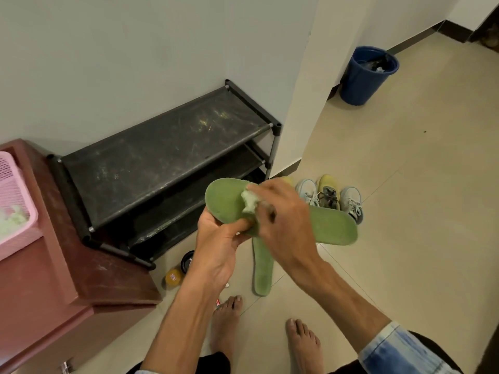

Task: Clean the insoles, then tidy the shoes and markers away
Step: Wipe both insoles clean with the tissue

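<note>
Right, a black shoe rack (167, 157) stood against the wall, a blue bin (367, 76) sat beyond the corner, and shoes (329, 195) were lined up on the tiles just past the hands. Two round tins (175, 276) sat by the rack's foot, their labels too blurred to read. The left hand (216, 238) gripped a fuzzy green insole (334, 228), held level above the floor. The right hand (283, 220) pinched a pale wad (251, 201) against the end nearer the rack. A second green insole (263, 268) showed below; hanging or lying, I couldn't tell.

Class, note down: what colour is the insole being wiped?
The insole is green, seen best in the head view.
</note>
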